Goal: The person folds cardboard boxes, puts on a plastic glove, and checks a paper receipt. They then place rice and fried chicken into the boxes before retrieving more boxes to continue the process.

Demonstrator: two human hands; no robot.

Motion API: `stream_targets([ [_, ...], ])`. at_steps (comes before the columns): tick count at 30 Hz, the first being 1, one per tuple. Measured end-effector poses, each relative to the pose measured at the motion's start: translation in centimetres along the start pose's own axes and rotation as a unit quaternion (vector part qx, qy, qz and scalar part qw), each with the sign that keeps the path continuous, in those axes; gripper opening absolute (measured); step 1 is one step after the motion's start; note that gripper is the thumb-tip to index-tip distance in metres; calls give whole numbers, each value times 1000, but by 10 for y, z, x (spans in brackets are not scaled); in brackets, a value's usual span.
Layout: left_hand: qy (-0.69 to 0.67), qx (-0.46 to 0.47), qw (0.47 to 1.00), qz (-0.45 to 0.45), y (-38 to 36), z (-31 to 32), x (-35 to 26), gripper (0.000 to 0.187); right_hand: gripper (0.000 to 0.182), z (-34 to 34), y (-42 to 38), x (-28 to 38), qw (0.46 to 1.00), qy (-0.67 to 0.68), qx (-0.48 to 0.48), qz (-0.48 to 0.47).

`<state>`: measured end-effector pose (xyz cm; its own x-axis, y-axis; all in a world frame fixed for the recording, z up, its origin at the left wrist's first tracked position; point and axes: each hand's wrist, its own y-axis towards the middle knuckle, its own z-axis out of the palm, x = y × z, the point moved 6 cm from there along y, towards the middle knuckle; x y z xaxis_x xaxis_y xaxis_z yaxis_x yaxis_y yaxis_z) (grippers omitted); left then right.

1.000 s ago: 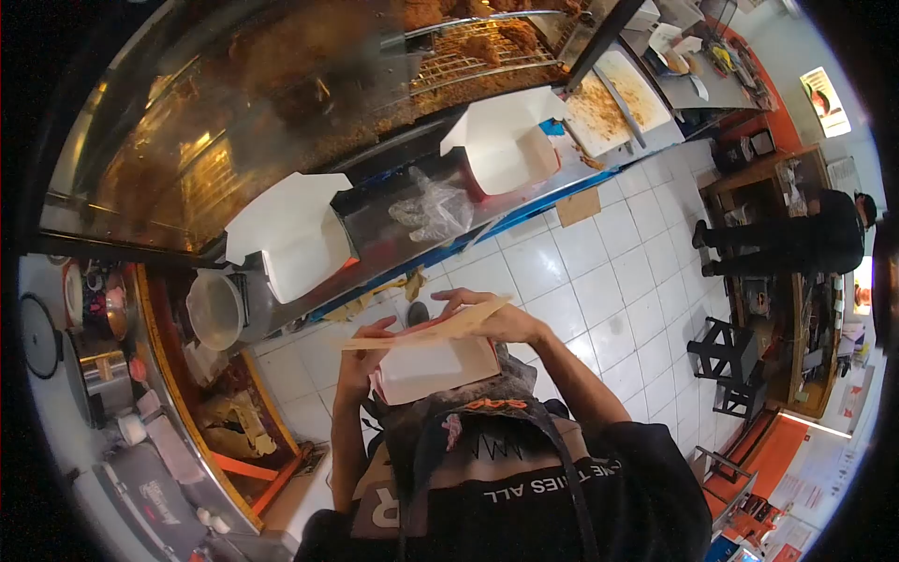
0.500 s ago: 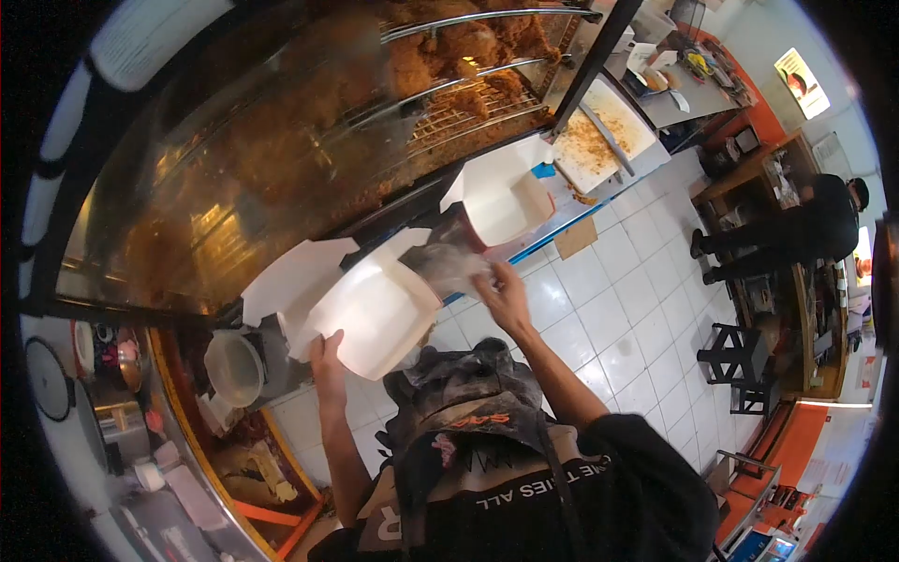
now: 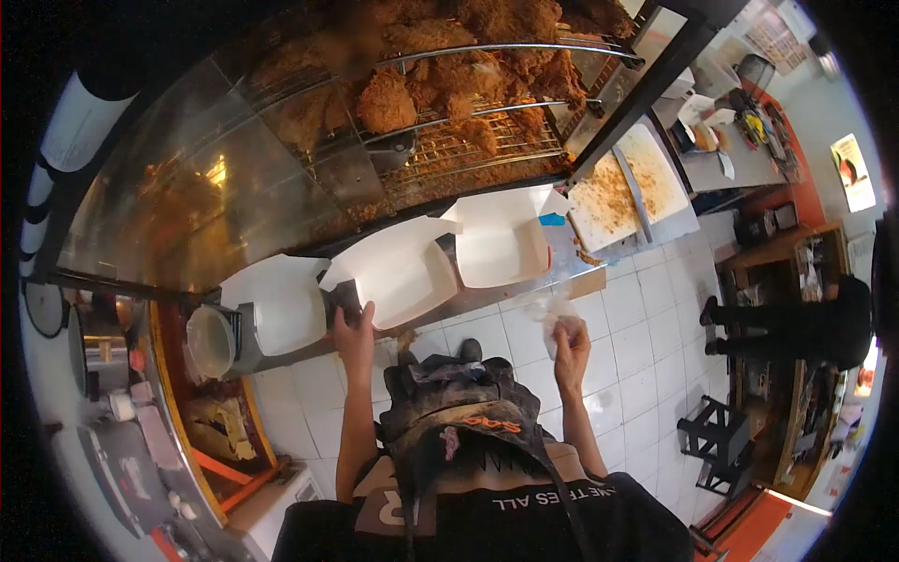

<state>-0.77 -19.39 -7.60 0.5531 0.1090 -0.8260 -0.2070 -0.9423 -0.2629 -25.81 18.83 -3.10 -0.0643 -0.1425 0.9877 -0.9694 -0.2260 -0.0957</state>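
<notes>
Three open white takeaway boxes stand in a row along the counter: a left box (image 3: 288, 314), a middle box (image 3: 398, 279) and a right box (image 3: 506, 245). All three look empty inside. My left hand (image 3: 354, 342) grips the near left corner of the middle box, thumb along its edge. Pinched in my right hand (image 3: 571, 358) is a thin, crumpled clear plastic bag (image 3: 556, 315), held over the floor to the right of the boxes.
Fried chicken (image 3: 386, 101) fills racks in a glass cabinet behind the boxes. A knife (image 3: 633, 195) lies on a crumb-covered white board (image 3: 609, 201) to the right. A clear tub (image 3: 211, 342) stands left. A person in black (image 3: 796, 323) is at the far-right shelves.
The middle box has come down from a raised, tilted position into line between the other two. My right hand has moved right, away from the boxes, with the plastic bag.
</notes>
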Motion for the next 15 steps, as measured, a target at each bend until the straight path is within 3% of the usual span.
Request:
stream_targets([
  [2,10,0,1000,5,-9,5,-15,89,24,19,15,16,999,11,30,-7],
  [4,22,2,1000,10,-23,3,-27,85,38,40,21,27,982,85,143,92],
  [6,-115,-71,990,-41,-42,-8,-35,62,44,54,23,59,967,117,203,98],
  [7,-118,-77,989,-42,-59,-14,-51,62,50,65,23,75,948,150,259,105],
  [9,-246,1,966,74,-104,-19,-105,46,59,85,23,94,937,145,308,76],
  [11,-237,128,953,139,-135,-4,-133,43,66,107,14,103,915,172,351,98],
  [13,-134,152,947,248,-166,3,-176,45,71,128,1,113,891,176,403,112],
  [14,-135,144,949,247,-169,9,-180,45,71,137,-4,114,882,231,388,137],
  [15,-109,130,934,315,-174,12,-189,44,72,147,-9,115,869,285,372,160],
])
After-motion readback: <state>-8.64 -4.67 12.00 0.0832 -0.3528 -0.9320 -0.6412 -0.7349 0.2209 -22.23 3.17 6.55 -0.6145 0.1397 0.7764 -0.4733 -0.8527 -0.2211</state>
